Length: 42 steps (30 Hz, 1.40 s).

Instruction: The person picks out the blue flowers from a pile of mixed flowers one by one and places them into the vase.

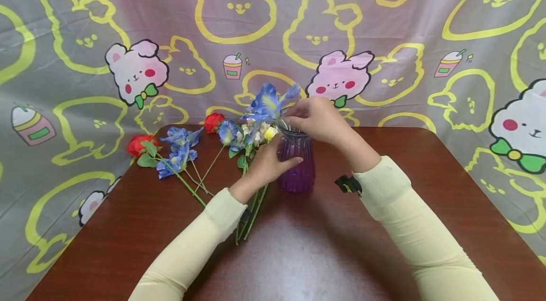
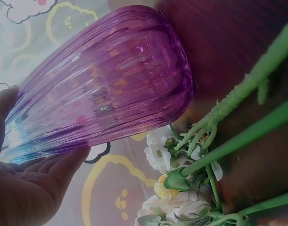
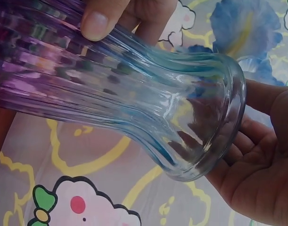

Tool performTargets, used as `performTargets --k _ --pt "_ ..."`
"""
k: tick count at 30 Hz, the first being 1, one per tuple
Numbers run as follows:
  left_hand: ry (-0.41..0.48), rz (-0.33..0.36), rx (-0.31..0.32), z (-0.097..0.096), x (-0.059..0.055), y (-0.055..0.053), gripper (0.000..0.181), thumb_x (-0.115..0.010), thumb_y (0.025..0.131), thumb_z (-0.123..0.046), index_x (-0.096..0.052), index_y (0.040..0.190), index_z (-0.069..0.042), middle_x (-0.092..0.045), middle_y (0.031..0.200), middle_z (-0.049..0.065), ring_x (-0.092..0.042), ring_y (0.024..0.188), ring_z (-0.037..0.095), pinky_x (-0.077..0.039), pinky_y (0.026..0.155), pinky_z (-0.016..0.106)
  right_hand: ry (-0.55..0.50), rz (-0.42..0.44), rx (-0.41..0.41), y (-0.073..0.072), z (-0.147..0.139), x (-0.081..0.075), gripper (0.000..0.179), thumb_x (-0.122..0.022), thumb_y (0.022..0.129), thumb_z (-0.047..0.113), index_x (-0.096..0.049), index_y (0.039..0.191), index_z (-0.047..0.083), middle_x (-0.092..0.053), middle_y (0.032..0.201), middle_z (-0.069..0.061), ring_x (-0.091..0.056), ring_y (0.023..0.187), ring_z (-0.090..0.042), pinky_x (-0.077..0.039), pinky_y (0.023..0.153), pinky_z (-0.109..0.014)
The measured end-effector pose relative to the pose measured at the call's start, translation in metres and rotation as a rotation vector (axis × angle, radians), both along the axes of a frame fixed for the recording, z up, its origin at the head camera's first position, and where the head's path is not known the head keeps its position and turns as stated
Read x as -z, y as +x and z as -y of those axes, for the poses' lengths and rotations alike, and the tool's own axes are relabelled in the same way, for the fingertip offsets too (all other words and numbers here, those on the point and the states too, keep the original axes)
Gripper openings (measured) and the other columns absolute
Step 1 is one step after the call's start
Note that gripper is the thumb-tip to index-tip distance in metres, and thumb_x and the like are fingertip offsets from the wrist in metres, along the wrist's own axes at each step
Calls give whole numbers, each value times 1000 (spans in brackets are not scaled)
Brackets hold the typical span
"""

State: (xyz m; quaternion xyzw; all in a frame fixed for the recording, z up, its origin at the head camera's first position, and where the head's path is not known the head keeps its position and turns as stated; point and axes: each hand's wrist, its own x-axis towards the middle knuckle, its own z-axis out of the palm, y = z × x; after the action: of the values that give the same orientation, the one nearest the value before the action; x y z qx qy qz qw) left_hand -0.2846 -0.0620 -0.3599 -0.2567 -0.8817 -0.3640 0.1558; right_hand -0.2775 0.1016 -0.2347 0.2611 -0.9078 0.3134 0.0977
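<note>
My left hand (image 1: 268,162) grips a ribbed glass vase (image 1: 296,168), its thumb along the near side and fingers around the far side. The vase is purple below and fades to clear blue at its flared rim (image 3: 235,122). Over the mouth, my right hand (image 1: 317,118) bends its fingers close by the rim and pinches a blue iris (image 1: 268,103) just under its bloom. The pinch point itself is partly hidden behind the fingers. In the left wrist view, the vase body (image 2: 115,75) shows between thumb and fingers.
Left of the vase on the brown table (image 1: 362,253) lie red roses (image 1: 138,144), more blue irises (image 1: 181,142) and white-and-yellow flowers (image 1: 258,134). Green stems (image 1: 251,218) run toward the front beneath the left forearm. A patterned curtain (image 1: 273,21) hangs behind the table.
</note>
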Motion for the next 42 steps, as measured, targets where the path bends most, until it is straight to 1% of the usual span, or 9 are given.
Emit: performTargets --k 4,7,11,16,20,25,35,39,42 --pt "14 0 9 1 1 -1 84 -77 83 -39 -36 147 -4 -54 134 23 -54 120 35 -44 99 44 -27 0 10 0 -1 1 21 -70 91 21 -75 102 4 -73 96 -7 -68 90 -20 -54 78 -38" --pt "11 -12 8 2 3 -2 85 -77 82 -38 -35 148 -4 -51 137 24 -52 123 36 -43 101 45 -44 5 16 0 -2 2 22 -70 90 21 -74 102 3 -73 96 -9 -69 91 -21 -54 78 -38" --pt "0 3 -9 3 3 -1 82 -77 82 -40 -38 145 -3 -57 127 27 -57 115 39 -46 96 47 -62 -12 22 1 -3 2 20 -72 89 20 -73 99 2 -73 93 -10 -69 90 -21 -54 77 -38" --pt "-2 23 -13 3 2 0 80 -77 82 -40 -40 144 -5 -59 126 25 -57 115 37 -46 96 46 -103 -48 14 3 -6 3 18 -74 88 20 -74 95 3 -73 90 -8 -70 87 -21 -54 75 -38" --pt "-7 17 -14 3 1 0 78 -78 82 -40 -41 142 -5 -61 123 24 -59 112 37 -48 93 46 -149 -85 4 4 -10 4 17 -76 86 18 -74 95 4 -73 90 -8 -70 86 -22 -55 74 -39" --pt "-11 28 -15 3 0 0 78 -77 82 -41 -42 141 -4 -60 123 25 -59 112 37 -48 93 46 -209 -117 45 5 -18 6 18 -75 86 14 -74 100 2 -73 94 -11 -70 89 -23 -55 78 -40" --pt "-13 33 -5 1 -1 0 81 -76 83 -41 -39 145 -4 -56 131 23 -56 118 35 -46 97 45 -418 -191 74 0 -41 29 27 -72 90 18 -70 113 3 -71 107 -11 -66 102 -20 -52 89 -36" --pt "-9 27 -7 1 0 0 80 -76 83 -41 -40 143 -3 -58 128 24 -57 116 36 -47 95 45 -499 -157 66 -1 -49 40 36 -69 92 22 -66 121 1 -68 116 -12 -63 109 -21 -49 94 -32" --pt "-6 29 -10 0 1 0 81 -76 83 -41 -40 144 -3 -58 128 24 -57 116 36 -47 96 45 -546 -104 29 0 -54 50 43 -67 94 22 -59 130 0 -63 127 -12 -57 119 -21 -45 99 -32"
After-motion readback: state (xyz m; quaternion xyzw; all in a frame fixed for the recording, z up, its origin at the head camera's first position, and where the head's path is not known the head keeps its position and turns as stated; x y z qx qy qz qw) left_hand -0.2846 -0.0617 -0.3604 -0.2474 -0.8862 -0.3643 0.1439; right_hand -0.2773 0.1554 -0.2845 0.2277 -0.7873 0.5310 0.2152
